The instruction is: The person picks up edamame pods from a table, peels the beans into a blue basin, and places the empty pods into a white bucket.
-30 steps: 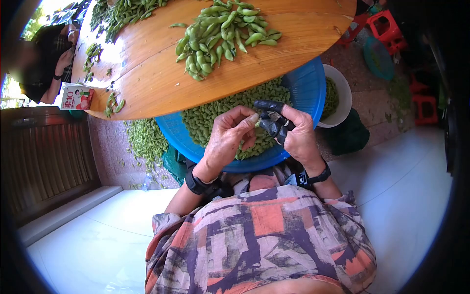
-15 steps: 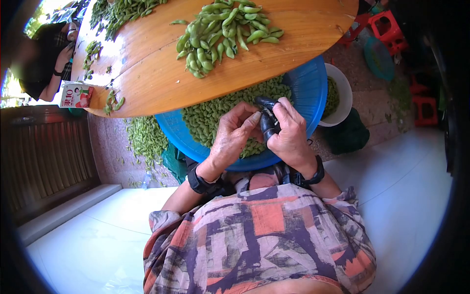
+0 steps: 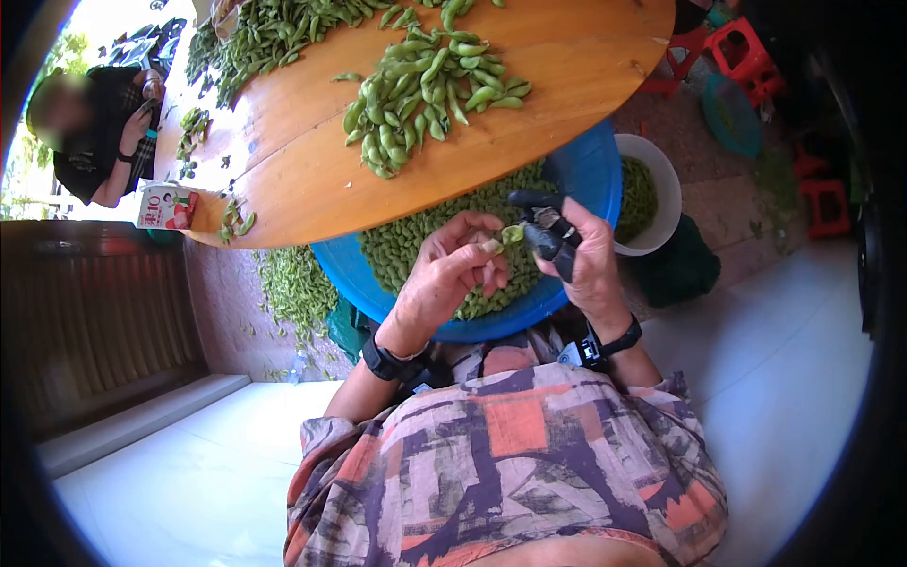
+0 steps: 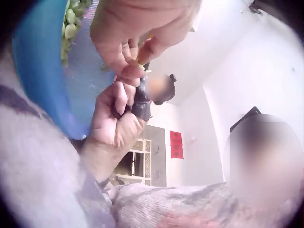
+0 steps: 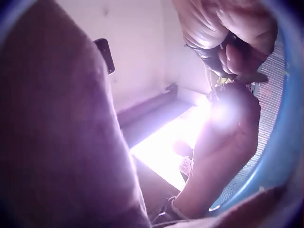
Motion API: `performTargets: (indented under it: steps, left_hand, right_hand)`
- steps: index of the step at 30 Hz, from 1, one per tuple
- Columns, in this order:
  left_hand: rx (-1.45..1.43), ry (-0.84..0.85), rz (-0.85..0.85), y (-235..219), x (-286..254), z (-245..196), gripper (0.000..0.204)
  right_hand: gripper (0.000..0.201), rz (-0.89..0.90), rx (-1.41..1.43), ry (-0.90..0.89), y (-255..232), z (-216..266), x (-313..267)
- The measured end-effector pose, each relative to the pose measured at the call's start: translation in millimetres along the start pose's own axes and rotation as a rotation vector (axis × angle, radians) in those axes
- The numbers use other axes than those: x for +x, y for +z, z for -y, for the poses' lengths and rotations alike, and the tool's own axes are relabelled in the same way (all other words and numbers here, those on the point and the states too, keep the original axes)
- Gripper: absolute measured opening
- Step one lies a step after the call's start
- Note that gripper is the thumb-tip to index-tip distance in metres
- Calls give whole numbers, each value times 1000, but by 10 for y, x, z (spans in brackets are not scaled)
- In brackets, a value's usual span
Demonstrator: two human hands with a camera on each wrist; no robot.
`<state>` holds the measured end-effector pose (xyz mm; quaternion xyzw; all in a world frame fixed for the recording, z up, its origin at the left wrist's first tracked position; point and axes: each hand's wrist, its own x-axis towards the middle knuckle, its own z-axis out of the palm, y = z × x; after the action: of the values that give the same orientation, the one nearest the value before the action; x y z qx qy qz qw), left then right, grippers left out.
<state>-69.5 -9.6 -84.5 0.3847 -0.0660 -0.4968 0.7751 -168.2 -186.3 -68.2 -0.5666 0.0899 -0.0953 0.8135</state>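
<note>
Over the basket, my left hand point(image 3: 444, 269) pinches a split green soybean pod point(image 3: 512, 235) between thumb and fingers. My right hand point(image 3: 588, 265) meets it from the other side, fingers curled and black-covered fingertips at the pod. In the left wrist view the left hand point(image 4: 142, 28) is above the right hand point(image 4: 114, 114), and the tips come together at the pod. The right wrist view has a yellow-green bit of pod point(image 5: 223, 80) between the hands. Beneath them a blue plastic basket point(image 3: 605, 180) holds many shelled green soybeans point(image 3: 406, 236).
A wooden table point(image 3: 302, 180) overhangs the basket and bears heaps of unshelled pods point(image 3: 425, 90) and a printed carton point(image 3: 166, 206). To the right stands a white bucket point(image 3: 669, 203). Empty pods point(image 3: 298, 283) cover the floor at left. A person point(image 3: 104, 132) sits across the table.
The right hand has shifted right and its fingers have turned, while the left hand stays close to its place. The pod between the hands now shows split open. The head view has tilted slightly.
</note>
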Motion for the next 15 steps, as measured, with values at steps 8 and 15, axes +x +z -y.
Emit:
performTargets:
  steps: [8,15]
  left_hand:
    - [1289,327,-10,221,-121,-359,8]
    - [1703,715,-428,584,399,-804,16]
  right_hand:
    - [27,-641,-760,-298,-894,414,-161]
    - [38,-834,-1186,-191,-1185,467,-181]
